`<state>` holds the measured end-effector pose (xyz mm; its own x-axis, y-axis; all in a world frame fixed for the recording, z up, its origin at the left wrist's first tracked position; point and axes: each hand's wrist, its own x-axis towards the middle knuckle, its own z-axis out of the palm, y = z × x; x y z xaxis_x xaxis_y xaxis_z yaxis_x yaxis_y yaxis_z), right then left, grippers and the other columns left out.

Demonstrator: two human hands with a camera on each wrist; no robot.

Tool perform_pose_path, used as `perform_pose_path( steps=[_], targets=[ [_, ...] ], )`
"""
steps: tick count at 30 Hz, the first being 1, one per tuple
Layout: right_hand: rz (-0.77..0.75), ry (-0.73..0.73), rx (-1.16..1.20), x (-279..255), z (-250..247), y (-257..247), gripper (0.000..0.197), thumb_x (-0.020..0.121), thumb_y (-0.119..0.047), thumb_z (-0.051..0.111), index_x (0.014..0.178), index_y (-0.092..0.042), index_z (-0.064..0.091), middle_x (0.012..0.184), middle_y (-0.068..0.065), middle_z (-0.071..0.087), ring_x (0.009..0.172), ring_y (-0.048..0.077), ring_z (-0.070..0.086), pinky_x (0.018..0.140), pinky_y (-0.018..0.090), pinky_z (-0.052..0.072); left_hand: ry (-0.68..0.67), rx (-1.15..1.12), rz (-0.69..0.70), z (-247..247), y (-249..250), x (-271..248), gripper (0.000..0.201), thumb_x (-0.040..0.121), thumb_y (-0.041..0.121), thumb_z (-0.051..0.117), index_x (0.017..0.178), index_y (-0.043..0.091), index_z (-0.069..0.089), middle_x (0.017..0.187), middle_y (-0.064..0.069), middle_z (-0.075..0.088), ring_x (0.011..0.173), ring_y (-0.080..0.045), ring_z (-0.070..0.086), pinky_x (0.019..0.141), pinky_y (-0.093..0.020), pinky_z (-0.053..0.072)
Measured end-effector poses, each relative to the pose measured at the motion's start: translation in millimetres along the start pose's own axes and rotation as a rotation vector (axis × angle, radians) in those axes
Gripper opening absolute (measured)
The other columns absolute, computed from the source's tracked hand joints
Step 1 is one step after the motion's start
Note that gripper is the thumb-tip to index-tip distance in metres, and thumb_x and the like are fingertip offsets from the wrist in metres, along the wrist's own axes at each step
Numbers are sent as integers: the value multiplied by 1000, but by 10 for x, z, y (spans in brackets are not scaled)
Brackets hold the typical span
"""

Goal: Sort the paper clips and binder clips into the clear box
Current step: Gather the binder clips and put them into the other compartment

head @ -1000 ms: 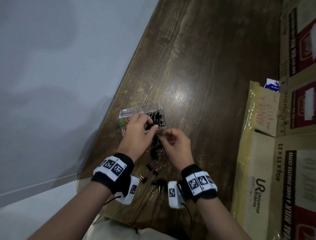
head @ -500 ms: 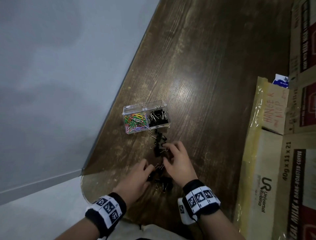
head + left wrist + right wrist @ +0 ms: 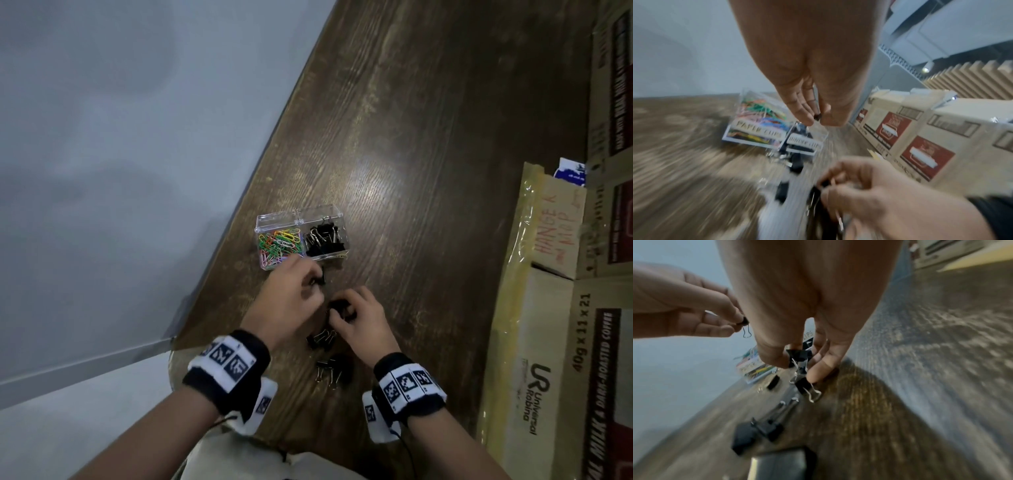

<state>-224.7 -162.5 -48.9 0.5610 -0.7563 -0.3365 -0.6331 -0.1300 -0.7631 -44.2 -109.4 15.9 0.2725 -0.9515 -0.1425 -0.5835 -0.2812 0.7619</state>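
Note:
The clear box stands on the wooden table, with coloured paper clips in its left half and black binder clips in its right half. My left hand pinches a small black binder clip just short of the box. Close beside it, my right hand pinches another black binder clip above the table. Several loose binder clips lie between my wrists. In the left wrist view the box shows labels.
Cardboard cartons stand along the table's right side. The table's left edge runs diagonally, with grey floor beyond it. The far part of the table holds nothing.
My left hand has come forward from the loose clips toward the box, now holding a binder clip. My right hand has stayed over the pile and lifted a clip.

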Motion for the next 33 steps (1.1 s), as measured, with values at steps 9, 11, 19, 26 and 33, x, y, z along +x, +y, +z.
perform_pose_path(
  steps=[9,11,19,26,33],
  targets=[
    [-53,318,328,332,-177,-515,32,86,-19,77,116,-22,69,110,-4,63,88,3,66,79,13,53,103,51,63,-2,-62,182,10,89,13,63,98,17,61,98,8,51,88,-9,51,83,-30,49],
    [-76,350,332,470,-200,-575,34,87,-17,76,120,-23,67,114,-3,63,90,1,66,79,10,51,-19,112,105,118,-167,-51,9,87,17,64,94,21,58,95,6,51,88,-12,50,81,-39,48],
    [-81,28,38,106,-311,-203,32,78,-9,78,102,-28,70,98,-12,59,83,-2,59,76,10,46,-484,357,112,496,-398,-707,39,94,26,59,132,30,50,141,0,29,123,-18,33,101,-36,45],
    [-46,-379,-254,-496,-96,160,55,74,-30,84,123,-38,59,118,-17,41,108,4,50,98,24,47,-344,176,31,494,-465,-577,13,94,21,57,107,23,55,109,6,41,102,-11,34,86,-26,40],
    [1,-170,-115,-489,116,131,24,91,-20,69,113,-25,65,109,-18,47,94,-5,56,89,17,52,-298,84,-116,371,-547,-393,21,84,5,63,94,22,58,99,7,47,89,-11,49,78,-29,47]
  ],
)
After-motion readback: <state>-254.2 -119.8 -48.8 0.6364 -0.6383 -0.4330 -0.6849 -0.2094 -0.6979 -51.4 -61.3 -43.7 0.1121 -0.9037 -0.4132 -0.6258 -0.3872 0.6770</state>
